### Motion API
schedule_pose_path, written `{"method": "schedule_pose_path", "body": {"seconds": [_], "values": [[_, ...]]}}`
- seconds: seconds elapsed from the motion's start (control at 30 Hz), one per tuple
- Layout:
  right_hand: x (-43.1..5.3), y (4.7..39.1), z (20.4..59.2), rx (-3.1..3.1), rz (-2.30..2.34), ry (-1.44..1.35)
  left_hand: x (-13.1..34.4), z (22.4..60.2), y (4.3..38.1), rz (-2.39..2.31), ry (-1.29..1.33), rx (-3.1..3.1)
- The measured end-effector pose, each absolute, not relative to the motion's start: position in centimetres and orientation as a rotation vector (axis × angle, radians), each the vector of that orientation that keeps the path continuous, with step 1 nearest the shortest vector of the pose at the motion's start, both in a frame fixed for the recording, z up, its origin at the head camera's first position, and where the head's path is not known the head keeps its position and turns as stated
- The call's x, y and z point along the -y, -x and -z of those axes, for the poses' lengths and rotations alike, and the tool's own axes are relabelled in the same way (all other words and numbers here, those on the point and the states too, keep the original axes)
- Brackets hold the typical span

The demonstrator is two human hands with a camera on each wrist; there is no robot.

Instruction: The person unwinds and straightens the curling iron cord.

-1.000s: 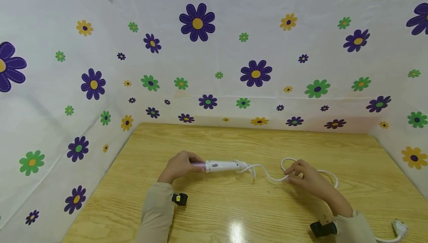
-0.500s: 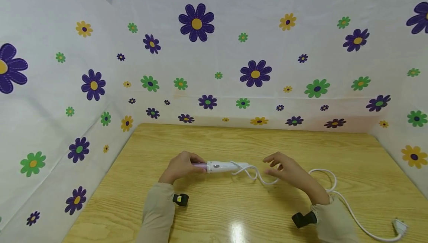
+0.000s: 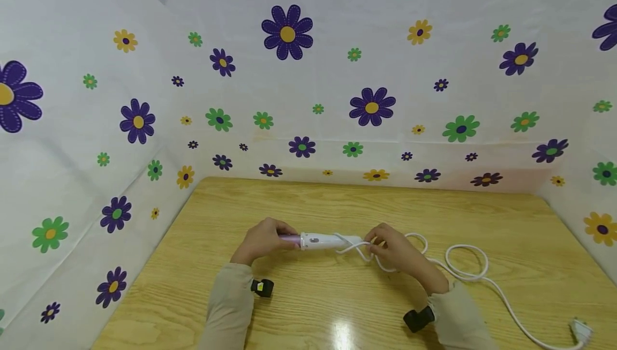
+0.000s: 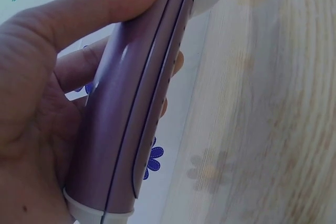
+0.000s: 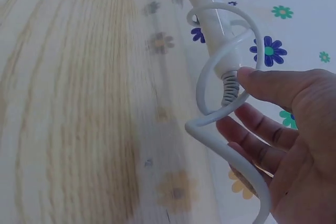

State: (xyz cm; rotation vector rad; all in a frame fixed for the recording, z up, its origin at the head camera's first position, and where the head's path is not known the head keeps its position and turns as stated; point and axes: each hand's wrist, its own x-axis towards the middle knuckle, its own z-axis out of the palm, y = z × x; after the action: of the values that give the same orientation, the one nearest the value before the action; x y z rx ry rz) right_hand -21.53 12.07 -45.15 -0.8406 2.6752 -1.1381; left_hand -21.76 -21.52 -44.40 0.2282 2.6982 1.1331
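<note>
A hair curling iron [image 3: 324, 241] with a pinkish-purple barrel and a white handle lies lengthwise between the two hands. My left hand [image 3: 265, 240] grips the purple barrel [image 4: 126, 103], thumb along it near the white collar and fingers behind. At the other end, my right hand [image 3: 395, 248] pinches the white cord [image 5: 226, 153] by the ribbed sleeve [image 5: 230, 88] where it leaves the handle. The thumb touches near this sleeve, with the fingers on the far side. Cord loops cross around the handle's end in the right wrist view.
More cord lies in loose loops on the wooden table [image 3: 337, 296], running to a white plug [image 3: 581, 331] at the right front. White flower-print sheeting [image 3: 318, 71] stands behind and beside the table. Each wrist wears a black camera.
My right hand has moved left along the table, off the farther stretch of cord, opening on the way, and now pinches the cord at the handle's end. The left hand has kept its hold.
</note>
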Motion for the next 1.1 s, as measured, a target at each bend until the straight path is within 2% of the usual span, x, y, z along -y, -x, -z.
{"method": "schedule_pose_path", "body": {"seconds": [0.27,0.53,1.1], "values": [[-12.5,20.3,44.3,-2.748,1.159,0.832,21.6,44.0,21.5,-1.167,-0.242,-2.699],[-13.3,19.1,44.3,-2.516,1.298,0.812,21.7,44.0,21.5,-1.233,-0.240,-2.652],[-14.8,19.9,45.9,-2.509,1.262,0.690,21.8,43.4,21.3,-1.338,-0.244,-2.562]]}}
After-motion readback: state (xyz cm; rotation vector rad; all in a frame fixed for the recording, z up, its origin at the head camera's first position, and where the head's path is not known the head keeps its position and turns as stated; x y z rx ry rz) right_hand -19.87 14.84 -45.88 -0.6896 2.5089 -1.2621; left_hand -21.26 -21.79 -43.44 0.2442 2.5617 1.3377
